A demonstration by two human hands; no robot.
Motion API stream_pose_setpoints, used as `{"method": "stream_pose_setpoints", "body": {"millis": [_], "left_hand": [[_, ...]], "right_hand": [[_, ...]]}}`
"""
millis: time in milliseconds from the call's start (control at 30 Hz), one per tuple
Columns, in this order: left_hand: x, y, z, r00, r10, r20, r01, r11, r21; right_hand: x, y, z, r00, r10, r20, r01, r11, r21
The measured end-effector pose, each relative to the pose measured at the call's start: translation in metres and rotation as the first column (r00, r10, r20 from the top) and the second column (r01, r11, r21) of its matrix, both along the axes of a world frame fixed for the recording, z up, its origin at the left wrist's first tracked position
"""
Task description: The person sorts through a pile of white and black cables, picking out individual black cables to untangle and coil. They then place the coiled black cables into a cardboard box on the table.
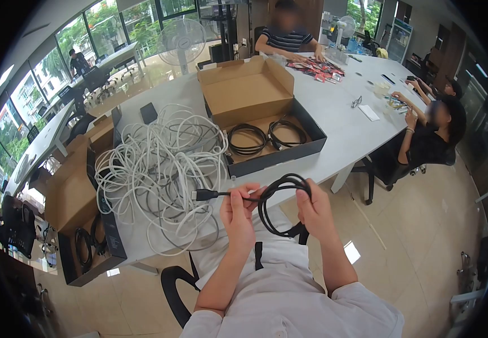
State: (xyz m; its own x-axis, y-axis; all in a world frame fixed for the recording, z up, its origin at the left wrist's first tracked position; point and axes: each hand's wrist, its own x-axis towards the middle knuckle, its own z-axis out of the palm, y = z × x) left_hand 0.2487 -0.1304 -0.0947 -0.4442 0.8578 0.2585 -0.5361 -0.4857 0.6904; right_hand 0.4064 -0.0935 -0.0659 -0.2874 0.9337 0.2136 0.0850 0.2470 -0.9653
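Note:
I hold a black cable (280, 186) wound into a loop in front of my chest. My left hand (238, 214) pinches it near the plug end, and the connector (202, 195) sticks out to the left. My right hand (313, 211) grips the right side of the coil. Just beyond my hands a large tangle of white cables (162, 169) lies on the white table (345, 129). An open cardboard box (244, 90) behind the pile holds two coiled black cables (248, 138).
Another open box (72, 191) with black cables stands at the table's left end. A black device (149, 112) lies near the pile. A person sits at the far end with small red items (317, 69), two more at the right. A fan (181, 42) stands behind.

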Motion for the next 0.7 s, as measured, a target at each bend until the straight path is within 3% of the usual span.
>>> {"method": "stream_pose_setpoints", "body": {"millis": [100,233,367,567,700], "left_hand": [[-0.001,-0.001,0.003,0.986,-0.076,0.149,0.077,0.997,0.004],[-0.008,0.003,-0.001,0.963,-0.183,0.197,0.195,0.980,-0.045],[-0.019,0.011,-0.008,0.873,-0.390,0.292,0.437,0.892,-0.118],[-0.017,0.020,-0.038,0.660,-0.587,0.469,0.703,0.703,-0.110],[0.003,0.024,-0.052,0.431,-0.739,0.518,0.868,0.496,-0.013]], "right_hand": [[0.000,-0.002,0.001,0.963,0.017,-0.271,-0.039,0.996,-0.074],[0.003,-0.004,0.000,0.913,0.166,-0.372,-0.187,0.982,-0.020],[0.003,-0.005,0.006,0.873,0.167,-0.457,-0.247,0.961,-0.120],[0.002,-0.015,0.007,0.872,0.207,-0.444,-0.279,0.955,-0.103],[-0.004,-0.023,0.007,0.947,0.176,-0.268,-0.203,0.976,-0.075]]}}
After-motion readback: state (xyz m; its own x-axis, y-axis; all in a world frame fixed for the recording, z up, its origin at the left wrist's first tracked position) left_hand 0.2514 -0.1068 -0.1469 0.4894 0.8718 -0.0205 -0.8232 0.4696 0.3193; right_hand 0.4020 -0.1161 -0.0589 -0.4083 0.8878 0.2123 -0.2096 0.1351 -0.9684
